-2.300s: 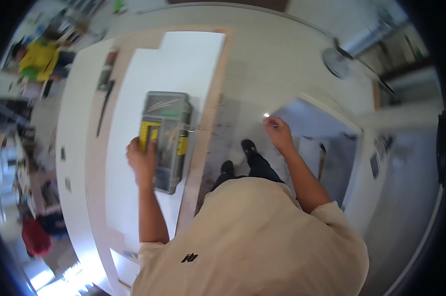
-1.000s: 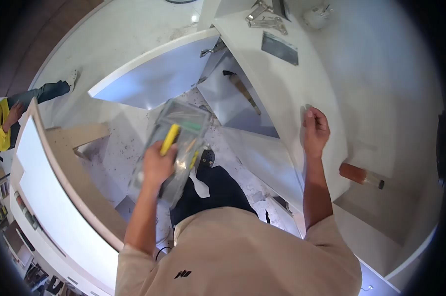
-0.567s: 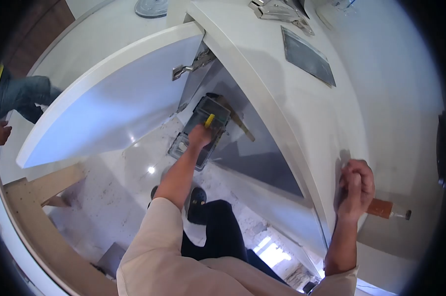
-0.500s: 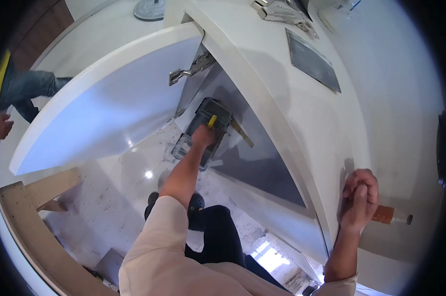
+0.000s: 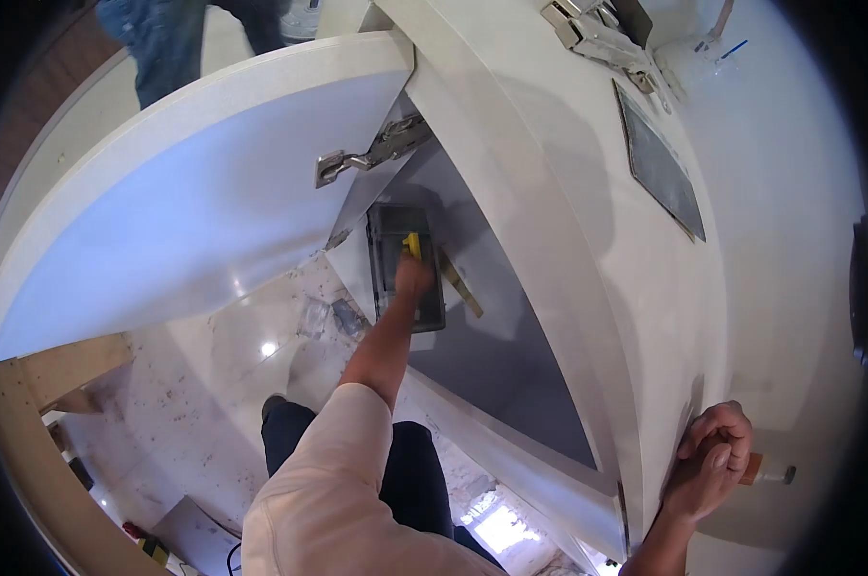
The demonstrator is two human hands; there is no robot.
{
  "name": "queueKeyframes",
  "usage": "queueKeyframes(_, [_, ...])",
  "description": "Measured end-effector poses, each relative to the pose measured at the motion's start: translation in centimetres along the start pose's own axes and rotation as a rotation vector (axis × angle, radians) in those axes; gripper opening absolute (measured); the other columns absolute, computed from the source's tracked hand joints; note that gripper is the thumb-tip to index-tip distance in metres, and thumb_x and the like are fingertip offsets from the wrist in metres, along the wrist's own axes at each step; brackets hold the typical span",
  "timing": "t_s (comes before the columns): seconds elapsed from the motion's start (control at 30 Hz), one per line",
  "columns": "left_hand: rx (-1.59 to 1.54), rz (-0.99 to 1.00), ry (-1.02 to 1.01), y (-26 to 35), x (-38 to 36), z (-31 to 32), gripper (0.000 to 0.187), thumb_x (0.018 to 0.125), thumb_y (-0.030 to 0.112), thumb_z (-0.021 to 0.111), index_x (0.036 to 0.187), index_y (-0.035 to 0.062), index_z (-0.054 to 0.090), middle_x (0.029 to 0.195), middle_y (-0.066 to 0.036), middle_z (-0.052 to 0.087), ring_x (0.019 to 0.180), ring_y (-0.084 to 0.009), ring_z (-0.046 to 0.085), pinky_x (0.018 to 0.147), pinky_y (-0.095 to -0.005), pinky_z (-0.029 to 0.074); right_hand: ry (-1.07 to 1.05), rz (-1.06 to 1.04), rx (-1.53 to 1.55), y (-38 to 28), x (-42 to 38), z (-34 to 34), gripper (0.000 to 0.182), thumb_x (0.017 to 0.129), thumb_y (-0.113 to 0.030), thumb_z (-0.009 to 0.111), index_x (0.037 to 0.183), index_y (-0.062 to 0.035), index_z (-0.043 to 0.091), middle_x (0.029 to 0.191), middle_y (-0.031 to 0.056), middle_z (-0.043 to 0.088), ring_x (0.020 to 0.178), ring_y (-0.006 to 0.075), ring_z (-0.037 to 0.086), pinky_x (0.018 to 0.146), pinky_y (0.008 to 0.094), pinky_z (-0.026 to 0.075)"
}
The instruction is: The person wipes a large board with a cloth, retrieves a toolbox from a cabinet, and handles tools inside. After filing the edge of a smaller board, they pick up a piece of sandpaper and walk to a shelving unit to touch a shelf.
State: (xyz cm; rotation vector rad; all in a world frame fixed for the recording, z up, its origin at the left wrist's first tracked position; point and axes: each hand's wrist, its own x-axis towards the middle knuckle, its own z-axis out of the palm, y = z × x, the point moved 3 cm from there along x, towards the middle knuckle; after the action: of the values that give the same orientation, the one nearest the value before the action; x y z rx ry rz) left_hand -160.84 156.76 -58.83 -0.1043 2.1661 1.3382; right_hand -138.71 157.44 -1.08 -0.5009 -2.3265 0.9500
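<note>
My left hand [image 5: 414, 276] reaches into the open cabinet, closed on the yellow handle [image 5: 412, 245] of a dark tool box [image 5: 389, 228]. The box sits upright on the grey cabinet floor [image 5: 492, 350]. Beside it lies a thin yellowish strip [image 5: 462, 284]. My right hand [image 5: 717, 459] rests on the white countertop [image 5: 588, 230] at the right, fingers curled; what is inside them, if anything, is hidden. Just behind that hand lies an orange-brown cylinder [image 5: 753, 468].
The white door [image 5: 204, 182] stands open on a metal hinge [image 5: 367, 156]. Metal hinges [image 5: 597, 38] and a grey rectangular plate [image 5: 661, 163] lie on the counter. A wooden frame [image 5: 60, 451] is at lower left. Another person's legs [image 5: 170, 43] show beyond the door.
The tool box has shifted further into the cabinet and turned straighter, with my left hand at its handle. My right hand appears lower. The other person has moved behind the door.
</note>
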Motion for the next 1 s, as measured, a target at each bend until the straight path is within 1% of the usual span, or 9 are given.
queueKeyframes(0.23, [0.042, 0.427, 0.126, -10.9, 5.8, 11.1, 0.040, 0.082, 0.019, 0.057, 0.112, -0.0051, 0.048, 0.104, -0.029, 0.061, 0.102, -0.0433, 0.059, 0.086, -0.0466, 0.048, 0.000, -0.006, -0.005, 0.2, -0.3, -0.2, 0.054, 0.085, -0.048, 0.064, 0.107, 0.0005, 0.056, 0.078, 0.0046, 0.046, 0.056, 0.0072, 0.041, 0.048, 0.0177, 0.032])
queueKeyframes(0.37, [-0.107, 0.235, 0.118, -11.0, 3.2, 11.6, 0.039, 0.080, 0.017, 0.057, 0.111, -0.0056, 0.049, 0.104, -0.029, 0.061, 0.101, -0.0437, 0.059, 0.085, -0.0471, 0.048, -0.043, -0.051, 0.001, -0.3, -0.2, 0.4, 0.048, 0.089, -0.042, 0.058, 0.111, 0.0013, 0.055, 0.079, 0.0043, 0.043, 0.058, 0.0075, 0.038, 0.051, 0.0192, 0.030])
queueKeyframes(0.47, [-0.217, -0.066, 0.104, -4.8, -1.9, 7.2, 0.040, 0.079, 0.017, 0.058, 0.111, -0.0054, 0.048, 0.103, -0.028, 0.062, 0.099, -0.0437, 0.059, 0.084, -0.0473, 0.048, -0.069, -0.070, -0.026, -0.6, 0.0, 0.5, 0.049, 0.089, -0.042, 0.057, 0.111, 0.0013, 0.054, 0.079, 0.0044, 0.042, 0.058, 0.0075, 0.038, 0.051, 0.0189, 0.030])
queueKeyframes(0.6, [-0.244, -0.089, 0.174, -7.4, -0.7, 11.2, 0.040, 0.078, 0.015, 0.059, 0.111, -0.0055, 0.048, 0.102, -0.027, 0.062, 0.099, -0.0431, 0.060, 0.084, -0.0472, 0.048, -0.081, -0.065, -0.013, -0.8, 0.0, 0.7, 0.047, 0.090, -0.040, 0.057, 0.111, 0.0014, 0.054, 0.078, 0.0046, 0.042, 0.058, 0.0077, 0.038, 0.052, 0.0190, 0.031])
queueKeyframes(0.7, [-0.113, -0.068, 0.074, -8.3, 0.3, 11.6, 0.043, 0.077, 0.016, 0.060, 0.111, -0.0059, 0.047, 0.103, -0.027, 0.062, 0.100, -0.0426, 0.059, 0.085, -0.0465, 0.048, -0.052, -0.078, 0.056, -0.4, -0.3, 0.6, 0.043, 0.090, -0.037, 0.057, 0.110, 0.0012, 0.055, 0.079, 0.0052, 0.043, 0.059, 0.0080, 0.039, 0.053, 0.0196, 0.032])
queueKeyframes(0.83, [-0.262, -0.280, 0.241, -7.3, -5.8, 2.0, 0.050, 0.075, 0.016, 0.064, 0.116, -0.0038, 0.044, 0.106, -0.026, 0.061, 0.105, -0.0421, 0.057, 0.088, -0.0425, 0.047, -0.025, -0.039, 0.080, 0.3, -0.3, -0.2, 0.046, 0.086, -0.039, 0.065, 0.107, 0.0009, 0.055, 0.079, 0.0053, 0.047, 0.061, 0.0084, 0.044, 0.051, 0.0189, 0.036])
queueKeyframes(0.9, [-0.725, -0.227, 0.398, -10.4, -8.4, -4.7, 0.048, 0.082, 0.015, 0.059, 0.122, -0.0040, 0.042, 0.110, -0.020, 0.059, 0.102, -0.0322, 0.057, 0.089, -0.0402, 0.045, -0.059, -0.040, 0.177, 0.2, 0.1, 0.0, 0.039, 0.088, -0.032, 0.064, 0.107, 0.0021, 0.056, 0.080, 0.0060, 0.048, 0.062, 0.0088, 0.045, 0.053, 0.0191, 0.036])
queueKeyframes(0.93, [-0.584, -0.283, 0.524, -11.5, -10.9, -10.4, 0.041, 0.088, 0.016, 0.053, 0.124, -0.0024, 0.044, 0.110, -0.016, 0.059, 0.099, -0.0289, 0.057, 0.087, -0.0390, 0.045, -0.056, -0.035, 0.216, 0.4, 0.2, 0.0, 0.036, 0.089, -0.029, 0.063, 0.106, 0.0026, 0.056, 0.081, 0.0061, 0.049, 0.062, 0.0088, 0.045, 0.053, 0.0189, 0.036])
queueKeyframes(1.0, [-1.144, -0.309, 0.923, -14.6, -15.1, -23.3, 0.044, 0.095, 0.030, 0.044, 0.126, -0.0010, 0.047, 0.119, -0.012, 0.057, 0.105, -0.0247, 0.054, 0.093, -0.0395, 0.042, -0.051, -0.019, 0.295, 0.7, 0.1, -0.1, 0.030, 0.090, -0.022, 0.061, 0.106, 0.0037, 0.056, 0.084, 0.0064, 0.050, 0.063, 0.0086, 0.045, 0.054, 0.0186, 0.036])
